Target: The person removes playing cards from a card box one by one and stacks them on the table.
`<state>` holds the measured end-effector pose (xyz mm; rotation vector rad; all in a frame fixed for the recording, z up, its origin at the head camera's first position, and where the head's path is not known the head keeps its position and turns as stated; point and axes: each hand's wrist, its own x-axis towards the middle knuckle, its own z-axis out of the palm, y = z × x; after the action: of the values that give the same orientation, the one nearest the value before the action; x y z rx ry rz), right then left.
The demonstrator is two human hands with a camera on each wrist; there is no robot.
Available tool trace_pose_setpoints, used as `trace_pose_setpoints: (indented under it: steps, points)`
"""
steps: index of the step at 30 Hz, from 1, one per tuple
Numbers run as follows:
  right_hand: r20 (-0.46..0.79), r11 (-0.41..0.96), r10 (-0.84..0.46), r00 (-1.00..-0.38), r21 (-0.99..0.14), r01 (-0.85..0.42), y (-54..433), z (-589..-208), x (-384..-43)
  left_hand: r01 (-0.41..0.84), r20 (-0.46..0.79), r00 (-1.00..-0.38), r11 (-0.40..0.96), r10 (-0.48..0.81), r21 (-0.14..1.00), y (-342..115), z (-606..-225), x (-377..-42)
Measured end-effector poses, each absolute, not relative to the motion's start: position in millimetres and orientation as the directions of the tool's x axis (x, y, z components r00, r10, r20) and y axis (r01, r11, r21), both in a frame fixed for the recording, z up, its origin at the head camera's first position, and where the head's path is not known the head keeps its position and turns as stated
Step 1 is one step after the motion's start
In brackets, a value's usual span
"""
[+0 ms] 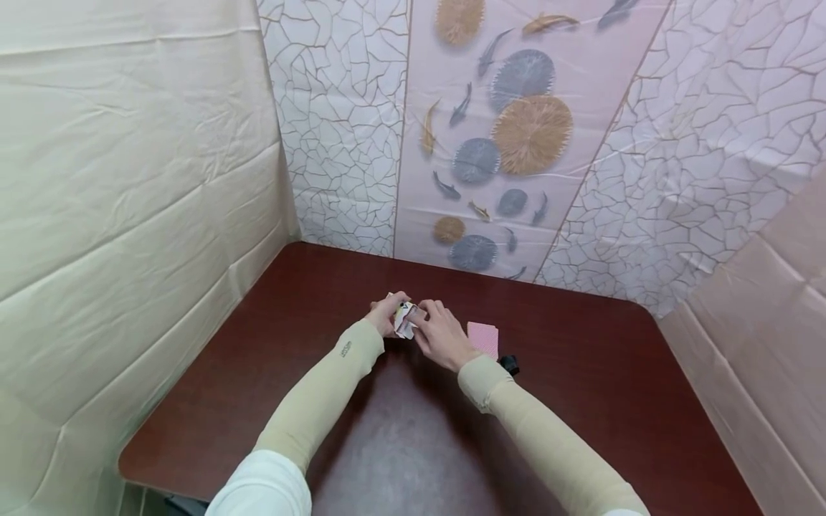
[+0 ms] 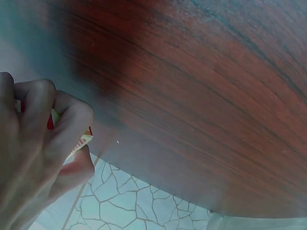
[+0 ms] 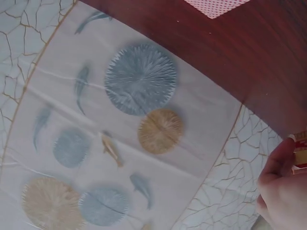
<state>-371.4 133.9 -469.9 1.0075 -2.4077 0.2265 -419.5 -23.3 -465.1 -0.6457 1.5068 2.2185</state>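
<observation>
Box over the bench: the left hand grips it, fingers curled; the right hand, fingers bent, touches its end, whether pinching I cannot tell. A light left grip should spare the box from creasing.

Head view: from above the near side, facing forward and down; the widest, taking in left grip, right grip, surface and patterned wall.
Left wrist view: close to the left grip, which the left edge cuts; mostly surface, with the wall at the bottom.
Right wrist view: close to the right grip, low at the right edge; faces the wall, surface at upper right.
Head and right wrist: share pink cards.
All three: share surface and cracked-pattern wall.
</observation>
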Motion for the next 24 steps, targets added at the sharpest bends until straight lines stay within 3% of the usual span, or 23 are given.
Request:
trace_pose_setpoints:
  steps: [16,19,24]
  points:
    - [0.437,0.783,-0.619,-0.652,0.286,-0.552,125,-481,-371,-0.546,-0.554,-0.831,-0.253,0.046,0.799,-15,-458,-413]
    - [0.465,0.781,-0.622,-0.630,0.311,-0.542,126,-483,-372,-0.547,-0.560,-0.828,-0.260,0.027,0.796,-16,-460,-414]
    - [0.532,0.733,-0.659,-0.532,0.297,-0.612,128,-487,-366,-0.539,-0.571,-0.821,-0.300,-0.022,0.787,-20,-468,-415]
